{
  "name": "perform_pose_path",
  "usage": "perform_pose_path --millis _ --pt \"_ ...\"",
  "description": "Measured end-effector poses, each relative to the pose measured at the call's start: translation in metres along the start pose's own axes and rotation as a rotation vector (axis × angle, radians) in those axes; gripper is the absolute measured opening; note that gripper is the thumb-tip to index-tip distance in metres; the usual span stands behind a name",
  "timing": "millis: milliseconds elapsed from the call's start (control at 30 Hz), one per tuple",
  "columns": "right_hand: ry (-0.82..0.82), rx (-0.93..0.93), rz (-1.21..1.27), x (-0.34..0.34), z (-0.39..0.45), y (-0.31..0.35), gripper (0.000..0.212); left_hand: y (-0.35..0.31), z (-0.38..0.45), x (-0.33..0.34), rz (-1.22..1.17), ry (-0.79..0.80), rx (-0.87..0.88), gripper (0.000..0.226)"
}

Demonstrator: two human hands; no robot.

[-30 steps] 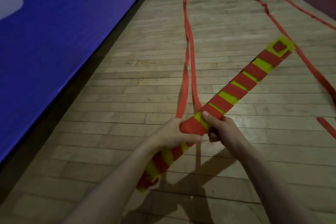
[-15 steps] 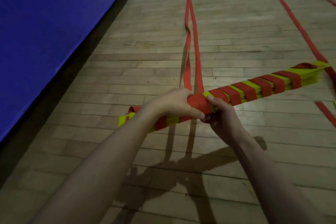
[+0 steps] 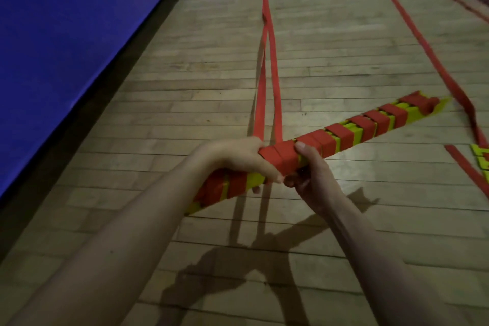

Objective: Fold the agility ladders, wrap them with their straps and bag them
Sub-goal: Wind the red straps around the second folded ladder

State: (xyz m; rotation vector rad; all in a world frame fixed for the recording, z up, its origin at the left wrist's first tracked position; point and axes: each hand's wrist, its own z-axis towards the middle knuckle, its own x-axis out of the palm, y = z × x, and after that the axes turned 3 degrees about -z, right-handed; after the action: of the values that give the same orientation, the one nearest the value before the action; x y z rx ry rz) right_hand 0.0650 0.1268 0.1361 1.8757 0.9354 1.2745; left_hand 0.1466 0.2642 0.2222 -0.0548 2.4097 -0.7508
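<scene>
Both hands (image 3: 277, 167) grip ladder bundle (image 3: 344, 135) — red straps (image 3: 264, 87) trailing.

Both hands hold strap-wrapped ladder bundle above wood floor.
Left hand (image 3: 246, 159) grips over the bundle (image 3: 341, 137) at mid-length; right hand (image 3: 311, 174) grips from below, thumb on the red wraps. Bundle is yellow, tilted up to the right. Two runs of red strap (image 3: 267, 66) lead from the grip away across floor (image 3: 185, 92). Second strap (image 3: 423, 47) lies at right beside another ladder (image 3: 482, 157). Blue mat (image 3: 66, 21) at left.
</scene>
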Motion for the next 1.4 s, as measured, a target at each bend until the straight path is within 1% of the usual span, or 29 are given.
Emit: perform_pose_path --millis 67,133,167,200,267,300,367,433,467,500,533,567,600,633,700,767,800,833,867,900,967,1000,1033,1100,1133,1200,1267,1300,1400 --pt "-0.018 0.036 -0.129 0.0 0.003 0.008 0.037 0.006 0.003 0.009 0.115 -0.135 0.06 0.044" --pt "-0.067 0.112 -0.342 0.005 0.004 0.014 0.041 0.009 0.002 0.025 0.432 -0.399 0.119 0.033" --pt "-0.103 0.143 -0.364 0.006 0.005 0.013 0.042 0.008 0.0 0.033 0.608 -0.536 0.139 0.032" --pt "-0.148 0.171 -0.316 0.008 0.005 0.01 0.04 0.01 0.001 0.041 0.726 -0.638 0.169 0.035" --pt "-0.229 0.179 -0.156 0.008 0.005 0.001 0.031 0.013 0.005 0.05 0.767 -0.704 0.208 0.044" --pt "-0.244 0.151 -0.109 0.005 0.005 -0.004 0.027 0.011 0.003 0.049 0.688 -0.666 0.199 0.052" --pt "-0.209 0.079 -0.089 -0.003 0.003 -0.011 0.024 0.009 0.001 0.039 0.406 -0.444 0.095 0.067" --pt "-0.098 -0.004 -0.085 -0.013 0.001 -0.013 0.033 0.008 -0.001 0.025 0.074 -0.168 0.0 0.059" --pt "-0.027 -0.031 -0.088 -0.015 0.002 -0.012 0.04 0.012 -0.001 0.02 -0.092 -0.073 -0.009 0.052" --pt "0.035 -0.045 -0.095 -0.016 0.001 -0.01 0.046 0.016 -0.001 0.017 -0.223 -0.022 0.015 0.045" --pt "0.08 -0.049 -0.116 -0.016 0.002 -0.007 0.049 0.02 -0.001 0.016 -0.295 -0.025 0.072 0.042" --pt "0.091 -0.036 -0.158 -0.014 0.003 -0.003 0.049 0.024 -0.001 0.017 -0.286 -0.076 0.132 0.044" --pt "0.075 -0.009 -0.224 -0.011 0.003 0.002 0.05 0.029 0.002 0.02 -0.201 -0.166 0.177 0.048" --pt "0.043 0.026 -0.293 -0.008 0.003 0.006 0.052 0.03 0.004 0.025 -0.051 -0.282 0.203 0.053" --pt "-0.019 0.108 -0.359 -0.003 0.004 0.008 0.054 0.032 0.006 0.039 0.331 -0.581 0.239 0.057" --pt "-0.07 0.189 -0.323 0.003 0.002 0.004 0.049 0.035 0.011 0.053 0.697 -0.874 0.355 0.057" --pt "-0.082 0.209 -0.27 0.004 0.002 0.001 0.047 0.035 0.012 0.058 0.796 -0.975 0.414 0.056" --pt "-0.08 0.212 -0.196 0.005 0.0 -0.003 0.044 0.032 0.01 0.06 0.811 -0.981 0.434 0.056" --pt "-0.06 0.2 -0.128 0.003 -0.001 -0.007 0.041 0.028 0.006 0.058 0.739 -0.892 0.417 0.056" --pt "-0.028 0.174 -0.079 0.001 -0.002 -0.01 0.038 0.025 0.003 0.05 0.611 -0.752 0.349 0.057" --pt "0.02 0.114 -0.039 -0.006 -0.004 -0.013 0.034 0.025 -0.002 0.029 0.329 -0.399 0.135 0.054" --pt "0.03 0.086 -0.032 -0.007 -0.005 -0.011 0.033 0.029 -0.002 0.018 0.177 -0.269 0.087 0.051" --pt "0.035 0.064 -0.027 -0.008 -0.005 -0.009 0.032 0.033 -0.003 0.009 0.053 -0.196 0.084 0.051" --pt "0.038 0.039 -0.024 -0.008 -0.004 -0.004 0.032 0.04 -0.005 0.004 -0.113 -0.167 0.121 0.055" --pt "0.041 0.033 -0.032 -0.008 -0.004 -0.003 0.035 0.041 -0.006 0.005 -0.171 -0.141 0.122 0.051" --pt "0.067 0.022 -0.062 -0.01 -0.005 -0.002 0.042 0.037 -0.006 0.01 -0.289 -0.027 0.061 0.039" --pt "0.091 0.007 -0.083 -0.01 -0.007 -0.003 0.042 0.035 -0.007 0.013 -0.416 0.107 0.007 0.035" --pt "0.099 0.0 -0.086 -0.01 -0.007 -0.003 0.041 0.036 -0.008 0.012 -0.457 0.137 0.014 0.036" --pt "0.127 -0.002 -0.095 -0.01 -0.006 0.0 0.044 0.041 -0.01 0.014 -0.545 0.115 0.061 0.039"
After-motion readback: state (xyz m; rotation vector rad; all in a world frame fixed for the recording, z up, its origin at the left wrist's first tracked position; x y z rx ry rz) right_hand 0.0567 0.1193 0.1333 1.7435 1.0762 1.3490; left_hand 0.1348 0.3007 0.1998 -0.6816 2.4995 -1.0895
